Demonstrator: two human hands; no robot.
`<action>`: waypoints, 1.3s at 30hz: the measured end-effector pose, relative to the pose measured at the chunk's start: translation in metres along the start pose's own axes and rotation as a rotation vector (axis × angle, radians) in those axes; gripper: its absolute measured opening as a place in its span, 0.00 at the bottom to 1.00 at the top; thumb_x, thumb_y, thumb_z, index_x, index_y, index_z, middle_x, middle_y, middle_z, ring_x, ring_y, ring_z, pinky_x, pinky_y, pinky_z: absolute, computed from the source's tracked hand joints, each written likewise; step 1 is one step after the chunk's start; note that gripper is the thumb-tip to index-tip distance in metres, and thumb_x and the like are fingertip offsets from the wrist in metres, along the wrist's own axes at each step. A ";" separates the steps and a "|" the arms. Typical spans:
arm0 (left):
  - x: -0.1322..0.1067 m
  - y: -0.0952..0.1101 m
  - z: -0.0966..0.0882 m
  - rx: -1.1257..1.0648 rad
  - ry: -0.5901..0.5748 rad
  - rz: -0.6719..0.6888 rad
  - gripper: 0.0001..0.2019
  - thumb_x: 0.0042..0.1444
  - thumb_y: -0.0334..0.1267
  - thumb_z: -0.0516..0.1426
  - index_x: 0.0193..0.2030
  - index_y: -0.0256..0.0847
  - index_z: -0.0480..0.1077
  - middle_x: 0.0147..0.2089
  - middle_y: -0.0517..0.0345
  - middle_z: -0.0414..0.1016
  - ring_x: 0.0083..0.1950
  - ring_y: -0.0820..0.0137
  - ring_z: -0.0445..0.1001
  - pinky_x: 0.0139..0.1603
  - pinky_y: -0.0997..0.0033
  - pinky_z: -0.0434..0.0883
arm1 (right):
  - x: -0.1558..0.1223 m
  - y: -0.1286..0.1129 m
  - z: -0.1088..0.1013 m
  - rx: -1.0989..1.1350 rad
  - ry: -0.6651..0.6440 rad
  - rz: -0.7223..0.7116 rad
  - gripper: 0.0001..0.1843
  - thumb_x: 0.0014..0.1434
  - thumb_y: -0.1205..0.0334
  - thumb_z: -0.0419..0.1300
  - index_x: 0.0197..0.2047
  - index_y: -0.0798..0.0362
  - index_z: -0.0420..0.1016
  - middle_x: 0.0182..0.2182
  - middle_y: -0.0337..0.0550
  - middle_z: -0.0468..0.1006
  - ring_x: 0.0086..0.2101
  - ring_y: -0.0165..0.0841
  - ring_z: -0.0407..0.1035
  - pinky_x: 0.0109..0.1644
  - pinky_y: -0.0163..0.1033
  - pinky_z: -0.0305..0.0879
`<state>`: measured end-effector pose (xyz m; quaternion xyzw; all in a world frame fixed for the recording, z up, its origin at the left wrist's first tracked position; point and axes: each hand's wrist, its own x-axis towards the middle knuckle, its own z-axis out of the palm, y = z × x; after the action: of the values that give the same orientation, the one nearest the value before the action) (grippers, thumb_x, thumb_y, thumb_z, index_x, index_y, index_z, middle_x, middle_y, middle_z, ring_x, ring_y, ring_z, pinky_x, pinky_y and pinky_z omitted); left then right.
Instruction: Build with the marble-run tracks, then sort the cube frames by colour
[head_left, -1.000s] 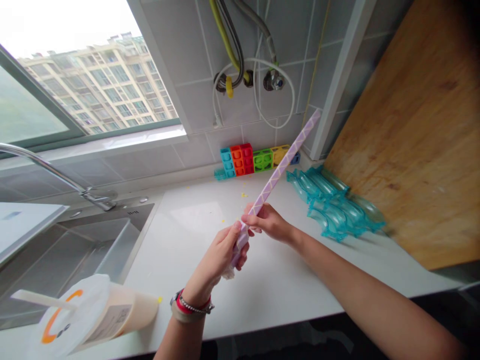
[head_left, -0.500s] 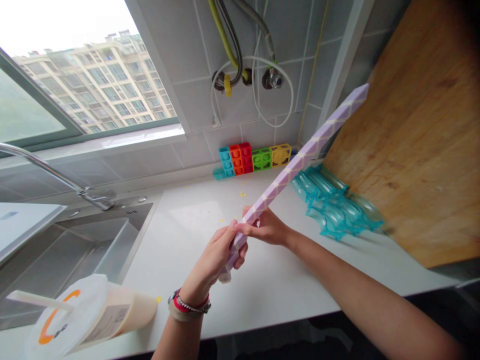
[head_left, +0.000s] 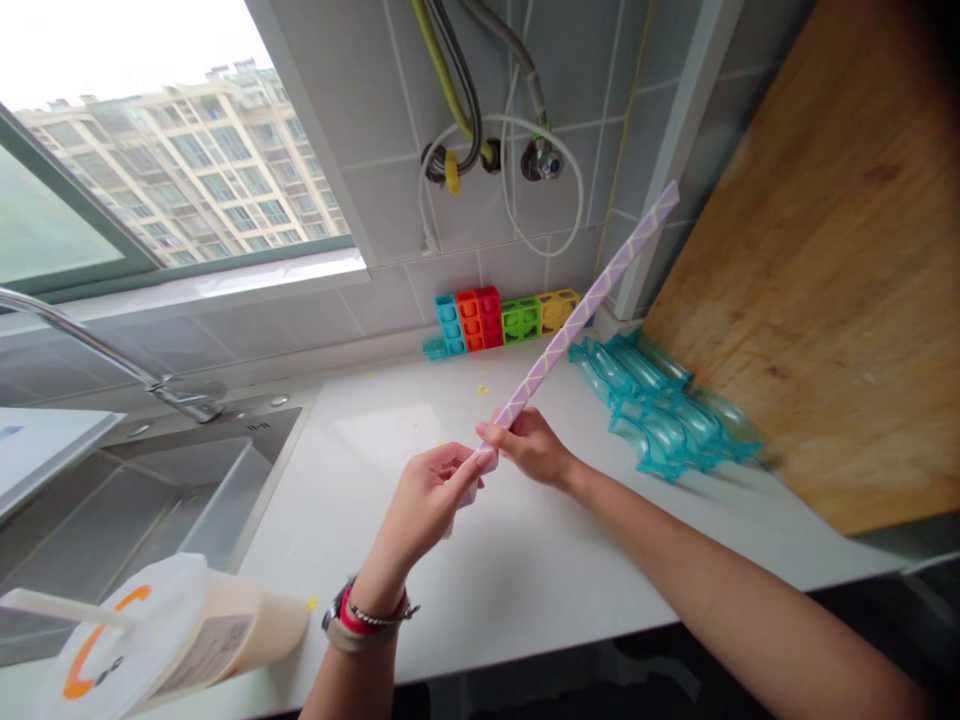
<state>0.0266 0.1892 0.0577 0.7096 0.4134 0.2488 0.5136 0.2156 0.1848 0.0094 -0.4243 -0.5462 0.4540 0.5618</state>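
Note:
A long, thin, pale purple stick [head_left: 574, 323] with a light zigzag pattern along it slants up and to the right above the white counter. Its lower end is gripped by my left hand [head_left: 430, 492], with thumb and fingers closed round it; that end is partly hidden. My right hand [head_left: 534, 446] pinches the same stick just higher up, thumb on top. Wristbands [head_left: 367, 610] circle my left wrist. What the stick is made of I cannot make out.
Teal plastic racks [head_left: 667, 410] lie right, before a wooden board [head_left: 840, 300]. Colourful plastic blocks [head_left: 491, 318] stand along the wall. On the left are a steel sink [head_left: 281, 460], a faucet [head_left: 180, 400] and a lidded cup with straw [head_left: 225, 635]. Yellow bits dot the counter [head_left: 375, 430].
The stick has turned, showing a narrower face, and its upper tip has shifted left and slightly down. My left hand has rotated and loosened its wrap; my right hand stays on the stick.

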 end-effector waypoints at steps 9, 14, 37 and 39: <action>-0.003 0.001 0.004 -0.328 -0.166 0.051 0.26 0.69 0.60 0.55 0.36 0.36 0.75 0.33 0.52 0.78 0.28 0.71 0.72 0.28 0.73 0.69 | -0.007 -0.019 0.004 0.516 -0.208 0.138 0.27 0.64 0.43 0.62 0.22 0.51 0.62 0.18 0.31 0.60 0.18 0.26 0.56 0.22 0.35 0.50; -0.002 0.001 0.007 -0.242 -0.085 0.079 0.26 0.68 0.62 0.54 0.41 0.37 0.74 0.35 0.53 0.78 0.30 0.69 0.75 0.30 0.72 0.70 | -0.005 -0.019 0.005 0.514 -0.129 0.151 0.27 0.61 0.42 0.66 0.22 0.51 0.63 0.17 0.31 0.61 0.18 0.25 0.57 0.22 0.35 0.51; -0.002 0.001 0.005 -0.013 0.060 0.109 0.18 0.70 0.54 0.56 0.44 0.40 0.76 0.35 0.57 0.75 0.27 0.73 0.66 0.25 0.76 0.65 | 0.000 -0.009 0.000 0.354 -0.158 0.171 0.27 0.63 0.43 0.65 0.22 0.51 0.63 0.16 0.30 0.59 0.19 0.27 0.55 0.23 0.35 0.52; -0.001 -0.001 0.005 -0.041 0.056 0.057 0.21 0.69 0.56 0.56 0.37 0.39 0.74 0.30 0.60 0.71 0.23 0.76 0.63 0.22 0.77 0.61 | 0.002 -0.007 -0.002 0.267 -0.158 0.139 0.26 0.63 0.43 0.66 0.24 0.51 0.66 0.17 0.30 0.60 0.19 0.27 0.55 0.24 0.36 0.53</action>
<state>0.0298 0.1861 0.0552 0.7032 0.4017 0.2916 0.5090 0.2178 0.1849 0.0165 -0.3457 -0.4926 0.5923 0.5358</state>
